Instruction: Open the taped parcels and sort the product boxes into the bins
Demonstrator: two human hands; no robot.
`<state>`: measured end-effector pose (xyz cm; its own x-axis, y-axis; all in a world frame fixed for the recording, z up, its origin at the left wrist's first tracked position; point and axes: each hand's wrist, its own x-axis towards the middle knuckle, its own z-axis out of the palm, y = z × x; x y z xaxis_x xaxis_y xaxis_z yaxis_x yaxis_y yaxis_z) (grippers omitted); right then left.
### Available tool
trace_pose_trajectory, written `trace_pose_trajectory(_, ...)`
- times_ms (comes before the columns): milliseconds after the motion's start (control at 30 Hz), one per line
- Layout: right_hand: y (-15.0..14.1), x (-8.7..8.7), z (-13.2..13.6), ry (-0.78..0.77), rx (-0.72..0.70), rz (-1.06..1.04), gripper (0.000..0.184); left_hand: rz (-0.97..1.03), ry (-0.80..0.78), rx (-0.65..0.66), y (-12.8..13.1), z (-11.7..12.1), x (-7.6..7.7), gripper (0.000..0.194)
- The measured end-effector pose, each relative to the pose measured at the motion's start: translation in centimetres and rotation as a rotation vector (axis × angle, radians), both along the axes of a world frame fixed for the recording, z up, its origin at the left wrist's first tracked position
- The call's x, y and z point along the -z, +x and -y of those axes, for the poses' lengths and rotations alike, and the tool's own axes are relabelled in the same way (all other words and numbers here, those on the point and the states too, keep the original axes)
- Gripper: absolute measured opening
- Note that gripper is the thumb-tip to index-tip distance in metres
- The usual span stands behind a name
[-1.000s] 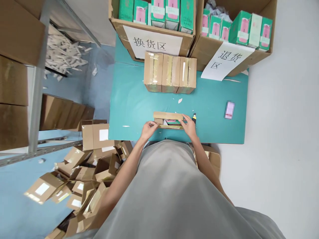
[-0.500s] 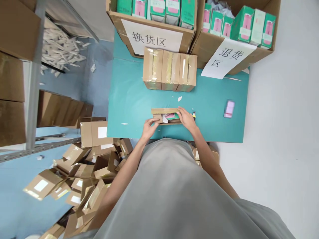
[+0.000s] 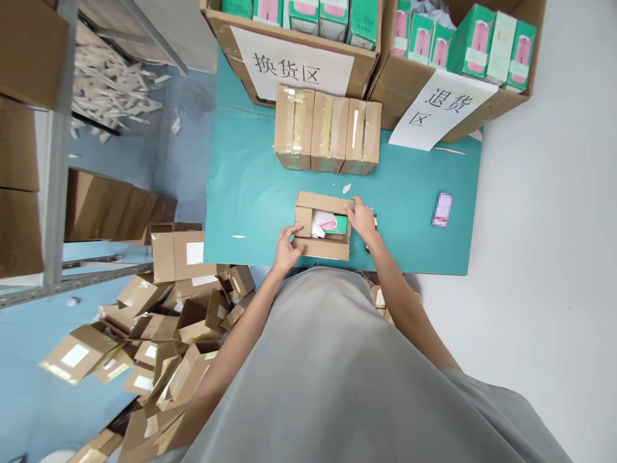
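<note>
A small open cardboard box [image 3: 325, 248] lies on the teal table, its flaps spread outward. Inside it are a green and pink product box [image 3: 340, 224] and some crumpled white paper [image 3: 318, 225]. My left hand [image 3: 288, 248] grips the box's left end, thumb and fingers bent around the edge. At the upper right corner, my right hand [image 3: 359, 217] holds the flap between thumb and fingers. A small dark and yellow object [image 3: 368, 247] is partly hidden beside my right wrist.
Three taped cartons [image 3: 328, 132] stand in a row behind the open box. Two large cartons [image 3: 364, 71] of green and pink boxes, with paper signs, stand at the back. A blurred phone-like object [image 3: 442, 209] lies right. Discarded cartons [image 3: 164, 328] cover the floor at left, beside metal shelving [image 3: 56, 161].
The box's long flaps have swung from standing nearly upright to spread outward, showing more of the contents. Both hands have moved slightly outward with the flaps.
</note>
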<state>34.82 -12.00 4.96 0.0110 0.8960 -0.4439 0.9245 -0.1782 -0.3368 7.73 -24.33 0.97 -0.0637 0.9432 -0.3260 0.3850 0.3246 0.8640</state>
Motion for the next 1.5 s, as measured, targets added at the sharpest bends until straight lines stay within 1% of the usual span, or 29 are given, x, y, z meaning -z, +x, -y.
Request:
trace_pose_trajectory(33,-0.1,0.2,0.2,0.022,0.03,-0.01,0.05,-0.015,0.011,0.021,0.1,0.0,-0.1,0.079)
trace_pose_trajectory(100,-0.5,0.5,0.7,0.063,0.058,-0.003,0.044,-0.073,0.024,0.08,0.5,-0.3,-0.5,0.095)
trace_pose_trajectory(167,-1.2,0.4,1.2,0.08,0.045,0.034,0.039,-0.171,0.047,0.181,1.1,-0.8,-1.0,0.101)
trace_pose_trajectory(200,-1.6,0.3,1.5,0.079,0.034,0.053,0.04,-0.221,0.066,0.245,1.4,-1.2,-1.3,0.098)
trace_pose_trajectory(267,-2.2,-0.1,2.1,0.074,0.02,0.075,0.045,-0.292,0.107,0.358,2.0,-1.9,-2.1,0.085)
trace_pose_trajectory(333,-2.4,-0.4,2.7,0.079,0.012,0.065,0.048,-0.339,0.146,0.428,2.3,-2.5,-3.1,0.072)
trace_pose_trajectory(367,-2.4,-0.6,3.1,0.087,0.009,0.054,0.049,-0.363,0.162,0.446,2.2,-2.6,-3.7,0.068)
trace_pose_trajectory(433,-2.2,-0.9,3.9,0.12,0.003,0.034,0.05,-0.417,0.193,0.456,1.6,-2.7,-4.8,0.068)
trace_pose_trajectory(500,-1.9,-1.2,4.7,0.171,-0.013,0.019,0.053,-0.468,0.218,0.435,0.5,-2.4,-5.8,0.071)
trace_pose_trajectory(567,-1.8,-1.6,5.6,0.22,-0.044,-0.004,0.055,-0.505,0.23,0.405,-0.9,-2.4,-6.4,0.073)
trace_pose_trajectory(633,-1.8,-1.8,6.5,0.242,-0.073,-0.032,0.055,-0.527,0.205,0.385,-2.1,-2.7,-6.2,0.076)
trace_pose_trajectory(700,-2.1,-1.9,7.1,0.241,-0.079,-0.047,0.056,-0.534,0.149,0.395,-2.8,-3.3,-5.5,0.077)
trace_pose_trajectory(800,-2.8,-1.7,7.5,0.235,-0.057,-0.034,0.062,-0.494,0.125,0.458,-2.7,-4.7,-4.3,0.068)
trace_pose_trajectory(867,-3.3,-1.6,7.3,0.234,-0.046,-0.009,0.065,-0.462,0.154,0.485,-1.8,-5.5,-4.1,0.063)
trace_pose_trajectory(933,-3.8,-1.7,6.9,0.22,-0.047,0.032,0.065,-0.504,0.123,0.485,-0.2,-6.3,-4.4,0.067)
trace_pose_trajectory(1000,-4.2,-2.0,6.5,0.192,-0.053,0.081,0.066,-0.618,0.012,0.489,1.9,-7.0,-5.0,0.076)
trace_pose_trajectory(1067,-4.6,-2.4,6.3,0.165,-0.064,0.122,0.068,-0.731,-0.105,0.515,4.1,-7.7,-5.6,0.079)
trace_pose_trajectory(1133,-4.8,-2.7,6.3,0.151,-0.073,0.147,0.07,-0.797,-0.175,0.555,5.9,-8.3,-5.8,0.078)
trace_pose_trajectory(1200,-4.9,-2.8,6.6,0.143,-0.077,0.161,0.07,-0.826,-0.208,0.595,7.0,-8.7,-5.6,0.077)
trace_pose_trajectory(1267,-4.9,-2.8,6.9,0.135,-0.074,0.166,0.069,-0.831,-0.213,0.647,7.4,-8.9,-5.2,0.071)
trace_pose_trajectory(1367,-4.7,-2.6,7.4,0.131,-0.072,0.166,0.069,-0.809,-0.18,0.729,7.2,-8.9,-4.7,0.046)
trace_pose_trajectory(1500,-4.6,-2.6,7.8,0.144,-0.07,0.168,0.069,-0.745,-0.132,0.797,6.7,-8.9,-4.4,0.042)
